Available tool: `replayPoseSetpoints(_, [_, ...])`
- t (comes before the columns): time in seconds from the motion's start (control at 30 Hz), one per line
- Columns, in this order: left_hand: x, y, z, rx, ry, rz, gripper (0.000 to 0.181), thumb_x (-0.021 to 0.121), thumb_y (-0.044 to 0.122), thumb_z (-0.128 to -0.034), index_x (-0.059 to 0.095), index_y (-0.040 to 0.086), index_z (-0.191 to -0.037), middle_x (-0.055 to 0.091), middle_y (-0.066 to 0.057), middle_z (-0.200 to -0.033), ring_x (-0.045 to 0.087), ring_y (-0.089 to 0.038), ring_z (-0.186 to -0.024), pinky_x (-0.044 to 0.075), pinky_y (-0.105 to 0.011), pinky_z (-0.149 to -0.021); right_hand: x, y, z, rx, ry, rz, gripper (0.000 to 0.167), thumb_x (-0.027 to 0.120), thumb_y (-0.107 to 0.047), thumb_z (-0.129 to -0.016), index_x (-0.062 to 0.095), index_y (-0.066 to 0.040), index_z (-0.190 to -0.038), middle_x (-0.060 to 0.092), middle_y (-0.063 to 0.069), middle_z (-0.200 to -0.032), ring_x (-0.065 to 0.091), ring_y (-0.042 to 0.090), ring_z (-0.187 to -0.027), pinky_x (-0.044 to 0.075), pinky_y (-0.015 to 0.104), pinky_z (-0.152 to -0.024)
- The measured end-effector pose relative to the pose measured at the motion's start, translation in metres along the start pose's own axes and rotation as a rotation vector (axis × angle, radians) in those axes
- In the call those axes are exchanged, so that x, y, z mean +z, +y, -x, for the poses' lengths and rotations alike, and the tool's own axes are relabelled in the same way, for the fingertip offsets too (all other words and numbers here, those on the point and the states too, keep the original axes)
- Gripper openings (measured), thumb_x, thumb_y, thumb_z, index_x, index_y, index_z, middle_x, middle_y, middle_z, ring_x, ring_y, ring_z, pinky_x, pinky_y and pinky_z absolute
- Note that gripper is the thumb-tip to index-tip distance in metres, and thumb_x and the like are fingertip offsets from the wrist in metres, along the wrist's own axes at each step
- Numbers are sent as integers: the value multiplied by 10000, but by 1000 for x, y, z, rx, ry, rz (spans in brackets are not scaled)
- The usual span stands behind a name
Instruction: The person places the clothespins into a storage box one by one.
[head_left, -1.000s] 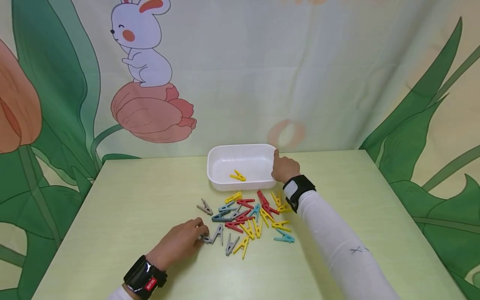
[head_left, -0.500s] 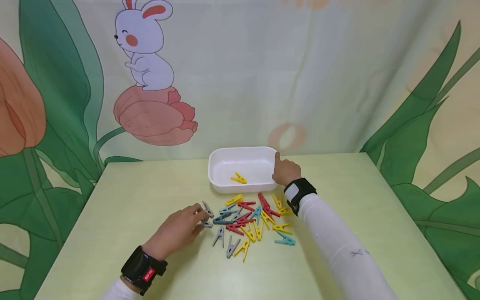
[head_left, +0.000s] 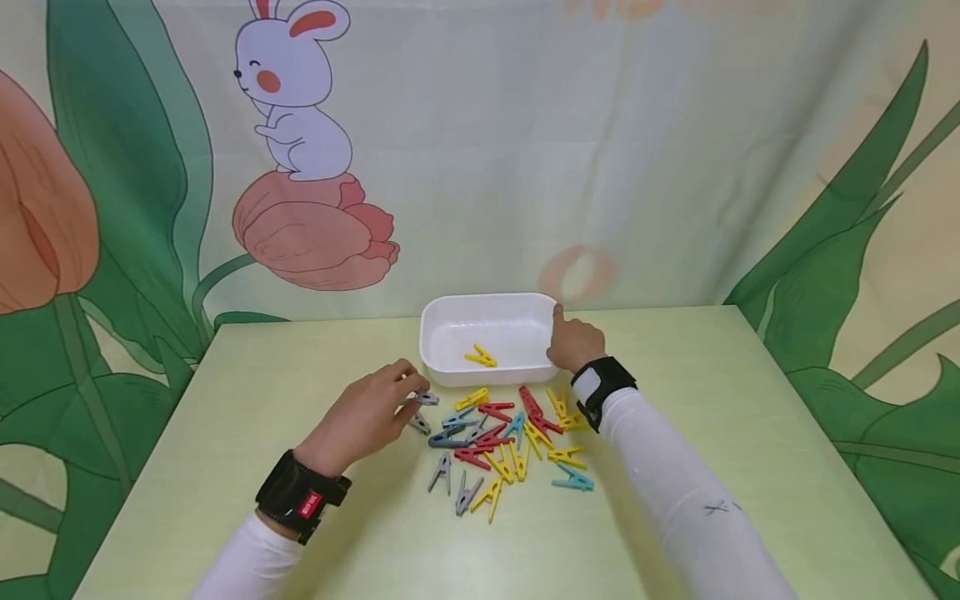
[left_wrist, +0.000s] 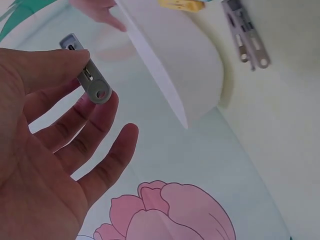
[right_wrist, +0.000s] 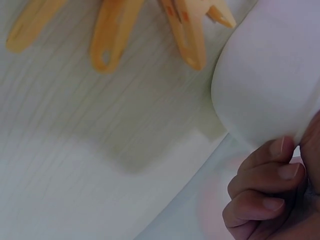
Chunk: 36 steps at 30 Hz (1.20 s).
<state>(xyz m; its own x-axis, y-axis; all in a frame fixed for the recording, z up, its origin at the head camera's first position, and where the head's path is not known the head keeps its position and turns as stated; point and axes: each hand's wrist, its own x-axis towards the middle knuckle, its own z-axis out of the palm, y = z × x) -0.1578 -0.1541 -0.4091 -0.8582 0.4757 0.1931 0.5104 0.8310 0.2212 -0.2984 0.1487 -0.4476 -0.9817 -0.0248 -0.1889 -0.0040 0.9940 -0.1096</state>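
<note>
My left hand (head_left: 367, 417) pinches a grey clothespin (left_wrist: 99, 92) between thumb and fingers, raised above the table just left of the white plastic tray (head_left: 491, 377). In the left wrist view the other fingers stand loosely apart. My right hand (head_left: 576, 343) grips the tray's right end, its thumb at the rim and its curled fingers (right_wrist: 270, 177) against the outer wall. Inside the tray lies one yellow clothespin (head_left: 481, 357). Another grey clothespin (head_left: 420, 423) rests on the table below my left hand, partly covered by it.
Several clothespins lie loosely in front of the tray: red (head_left: 472, 457), yellow (head_left: 489, 500), blue (head_left: 573, 478) and grey (head_left: 467, 493). The tray stands near the table's (head_left: 675, 367) back edge, before a printed curtain (head_left: 480, 167).
My left hand picks up a grey clothespin from the left of the pile and carries it up and away toward the tray. My right hand stays at the tray's end.
</note>
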Motion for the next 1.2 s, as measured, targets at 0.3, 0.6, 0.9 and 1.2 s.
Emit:
replayPoseSetpoints(0.3, [-13,0,-33,46,63,-3,243,730,152,-883,702,88,-1116,636,-55,-1065,625,-157,-859,549,-308,-717,2,1,1,4,12,-7,782,598,-216,-918,194,-71,-1572,554,76,-668,494,218,-565,345,296,-521])
replayPoseSetpoints(0.6, [-24,-6,-65,12,69,2,229,683,177,-923,678,90,-1135,628,-65,-1073,618,-174,-851,549,-321,-706,5,2,-6,9,7,0,787,599,-224,-922,184,-81,-1575,559,72,-668,505,215,-567,353,296,-521])
replayPoseSetpoints(0.9, [-35,0,-87,27,100,11,230,657,161,-935,673,89,-1152,624,-66,-1107,631,-196,-907,551,-351,-720,5,1,-6,30,-12,-6,784,592,-233,-926,180,-93,-1578,586,81,-687,534,224,-592,372,298,-534])
replayPoseSetpoints(1.2, [-38,1,-113,15,97,40,241,638,156,-946,666,84,-1174,619,-67,-1128,647,-215,-988,557,-375,-796,8,4,-9,14,12,-10,801,615,-230,-913,189,-81,-1574,607,93,-713,543,236,-605,375,309,-537])
